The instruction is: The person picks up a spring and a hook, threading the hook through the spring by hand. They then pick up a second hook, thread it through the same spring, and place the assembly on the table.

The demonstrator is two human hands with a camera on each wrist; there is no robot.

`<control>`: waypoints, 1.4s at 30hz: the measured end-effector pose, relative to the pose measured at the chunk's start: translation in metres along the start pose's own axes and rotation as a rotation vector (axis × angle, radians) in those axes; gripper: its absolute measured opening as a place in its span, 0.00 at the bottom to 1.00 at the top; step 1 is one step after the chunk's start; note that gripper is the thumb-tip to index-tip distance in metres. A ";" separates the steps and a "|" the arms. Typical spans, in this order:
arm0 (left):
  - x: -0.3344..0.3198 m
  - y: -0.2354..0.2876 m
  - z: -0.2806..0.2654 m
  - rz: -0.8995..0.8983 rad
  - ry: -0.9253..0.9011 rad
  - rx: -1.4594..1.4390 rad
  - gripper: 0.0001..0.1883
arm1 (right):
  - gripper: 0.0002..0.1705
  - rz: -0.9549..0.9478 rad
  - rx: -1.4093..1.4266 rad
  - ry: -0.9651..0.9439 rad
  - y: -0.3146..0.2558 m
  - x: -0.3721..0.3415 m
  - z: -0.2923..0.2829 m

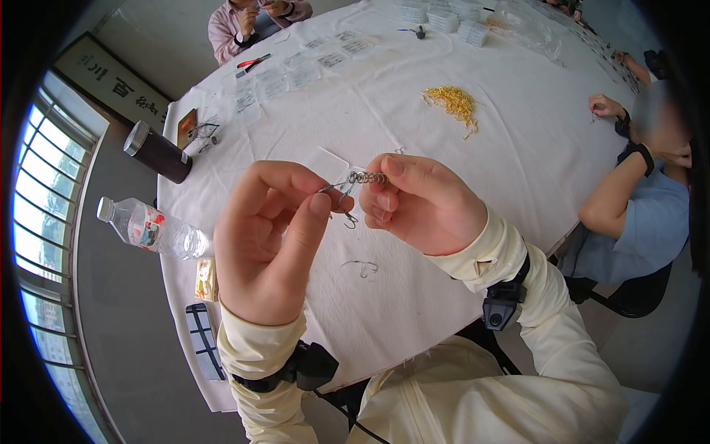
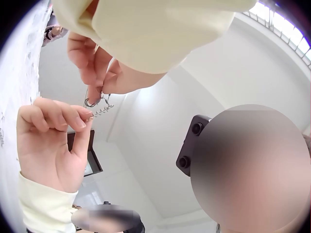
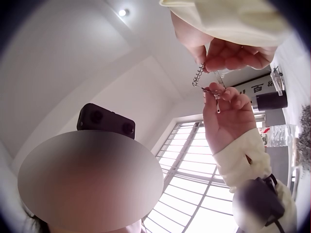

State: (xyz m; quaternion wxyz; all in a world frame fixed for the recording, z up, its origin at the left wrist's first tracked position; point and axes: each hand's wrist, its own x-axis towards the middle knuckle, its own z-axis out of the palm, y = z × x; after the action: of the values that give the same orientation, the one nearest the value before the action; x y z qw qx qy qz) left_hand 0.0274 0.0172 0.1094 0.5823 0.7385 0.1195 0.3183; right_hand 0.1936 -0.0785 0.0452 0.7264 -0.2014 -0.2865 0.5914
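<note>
In the head view a metal spring (image 1: 367, 177) is pinched at its right end between thumb and fingers of the right hand (image 1: 429, 203). Thumb and forefinger of the left hand (image 1: 274, 237) grip thin wire pieces at the spring's left end, with a hook (image 1: 350, 220) hanging below. The right wrist view shows the spring (image 3: 198, 75) slanting between the right hand (image 3: 228, 53) above and the left hand (image 3: 231, 114) below. In the left wrist view the coil (image 2: 103, 111) meets the metal pieces near the fingertips. Another hook (image 1: 366, 268) lies on the cloth beneath the hands.
A white-covered table (image 1: 296, 140) carries a yellow pile (image 1: 452, 103), clear bags (image 1: 302, 70), plastic boxes (image 1: 444, 18) and pliers (image 1: 253, 65). At left are a dark tumbler (image 1: 157, 152), a bottle (image 1: 151, 228), a small packet (image 1: 206, 279) and a phone-like object (image 1: 203, 340). Other people sit around it.
</note>
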 end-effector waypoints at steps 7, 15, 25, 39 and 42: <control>0.001 -0.002 -0.002 -0.023 0.030 0.053 0.04 | 0.14 0.012 -0.055 -0.049 -0.001 0.000 -0.004; 0.000 0.001 -0.003 -0.061 0.029 0.064 0.04 | 0.12 -0.003 -0.032 0.022 0.000 0.000 -0.002; 0.002 -0.002 -0.002 -0.045 0.004 0.050 0.06 | 0.12 -0.015 -0.084 -0.004 0.000 0.000 -0.002; 0.001 -0.009 -0.001 -0.125 -0.070 -0.166 0.09 | 0.11 -0.031 -0.127 -0.023 0.001 0.000 0.000; 0.001 -0.008 -0.001 -0.136 -0.039 -0.174 0.09 | 0.11 -0.031 -0.132 -0.007 0.000 0.000 0.001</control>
State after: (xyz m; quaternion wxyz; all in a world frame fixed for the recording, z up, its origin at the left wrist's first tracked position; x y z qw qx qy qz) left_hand 0.0294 0.0210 0.1022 0.6665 0.6815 0.1301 0.2727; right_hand 0.1926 -0.0785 0.0457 0.7196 -0.2423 -0.3304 0.5605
